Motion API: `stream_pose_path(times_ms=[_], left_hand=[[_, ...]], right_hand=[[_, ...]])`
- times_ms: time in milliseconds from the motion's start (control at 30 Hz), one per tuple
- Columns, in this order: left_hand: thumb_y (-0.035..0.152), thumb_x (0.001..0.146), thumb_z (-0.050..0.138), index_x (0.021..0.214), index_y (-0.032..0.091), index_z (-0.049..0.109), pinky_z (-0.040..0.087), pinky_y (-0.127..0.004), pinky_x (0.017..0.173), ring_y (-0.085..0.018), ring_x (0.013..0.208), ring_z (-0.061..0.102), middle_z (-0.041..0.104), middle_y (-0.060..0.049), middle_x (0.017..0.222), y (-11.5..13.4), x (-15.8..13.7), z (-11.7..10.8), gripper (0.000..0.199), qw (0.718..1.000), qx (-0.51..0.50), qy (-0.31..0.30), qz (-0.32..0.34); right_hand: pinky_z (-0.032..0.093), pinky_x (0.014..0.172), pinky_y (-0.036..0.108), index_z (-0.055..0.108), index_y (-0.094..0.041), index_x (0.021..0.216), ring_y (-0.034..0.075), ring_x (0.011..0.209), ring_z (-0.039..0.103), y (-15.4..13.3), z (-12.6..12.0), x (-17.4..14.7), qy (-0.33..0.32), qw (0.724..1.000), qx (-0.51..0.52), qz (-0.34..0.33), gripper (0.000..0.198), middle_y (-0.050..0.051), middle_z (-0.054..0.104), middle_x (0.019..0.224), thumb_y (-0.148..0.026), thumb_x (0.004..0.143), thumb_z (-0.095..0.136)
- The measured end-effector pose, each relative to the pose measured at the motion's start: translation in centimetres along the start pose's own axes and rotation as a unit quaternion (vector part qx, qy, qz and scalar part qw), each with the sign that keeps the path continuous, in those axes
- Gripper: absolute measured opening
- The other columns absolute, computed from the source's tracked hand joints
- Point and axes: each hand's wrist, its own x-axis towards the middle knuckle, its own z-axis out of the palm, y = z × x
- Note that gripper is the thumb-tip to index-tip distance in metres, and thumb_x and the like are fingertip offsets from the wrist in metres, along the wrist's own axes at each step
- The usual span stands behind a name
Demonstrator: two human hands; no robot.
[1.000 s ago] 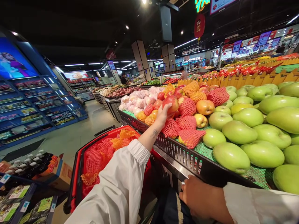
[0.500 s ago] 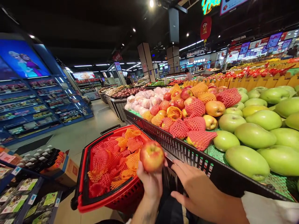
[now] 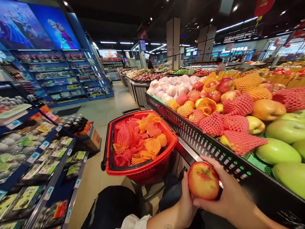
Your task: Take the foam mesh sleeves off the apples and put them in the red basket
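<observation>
A red and yellow apple (image 3: 203, 180) without a net is held between my two hands, just in front of the fruit display. My left hand (image 3: 185, 201) is closed round its left side and underside. Around the right side curl the fingers and thumb of my right hand (image 3: 225, 190). Left of the hands, a red shopping basket (image 3: 140, 170) with a black rim is full of crumpled red and orange foam nets (image 3: 140, 136). Beyond my right hand, a black display crate (image 3: 214, 152) holds apples (image 3: 227, 85), several of them in foam nets.
Green mangoes (image 3: 278, 152) lie at the right of the display, with pale wrapped fruit (image 3: 172, 84) at its far end. Packaged goods on a shelf (image 3: 30, 194) stand at left. An aisle (image 3: 116, 92) runs ahead, and people (image 3: 220, 66) are in the distance.
My right hand, earlier apart with fingers spread, has come onto the apple beside my left. The apple and both hands appear lower and farther right, while the view has turned right-to-left across the scene.
</observation>
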Motion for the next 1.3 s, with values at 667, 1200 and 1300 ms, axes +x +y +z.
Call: stream_pose_path(times_ms=[667,1200,1300], left_hand=[[0.067,0.097,0.023,0.101,0.01,0.078,0.036,-0.059,0.109,-0.047,0.135,0.048,0.058,-0.03,0.139,15.1,1.8,-4.8,0.079,0.461,0.829,0.311,-0.054],[0.06,0.097,0.041,0.085,0.014,0.072,0.044,-0.051,0.099,-0.038,0.107,0.067,0.074,-0.021,0.105,16.5,1.9,-4.2,0.056,0.49,0.801,0.337,0.069],[0.043,0.089,0.064,0.088,0.02,0.066,0.046,-0.042,0.094,-0.029,0.1,0.066,0.071,-0.01,0.098,15.5,0.8,-2.8,0.023,0.553,0.718,0.31,0.287]], right_hand=[[0.05,0.1,0.046,0.047,-0.024,0.132,0.029,0.111,0.065,1.6,1.3,-0.7,-0.008,0.999,-0.038,0.01,0.08,0.01,0.064,0.124,-0.034,0.057,0.073],[0.048,0.11,0.053,0.046,-0.024,0.14,0.034,0.129,0.059,3.2,1.6,-1.4,-0.031,0.996,-0.079,0.038,0.086,0.011,0.061,0.14,-0.027,0.06,0.077],[0.051,0.105,0.05,0.052,-0.023,0.132,0.034,0.121,0.064,2.6,1.3,-1.0,-0.043,0.995,-0.076,0.047,0.079,0.011,0.066,0.13,-0.025,0.057,0.077]])
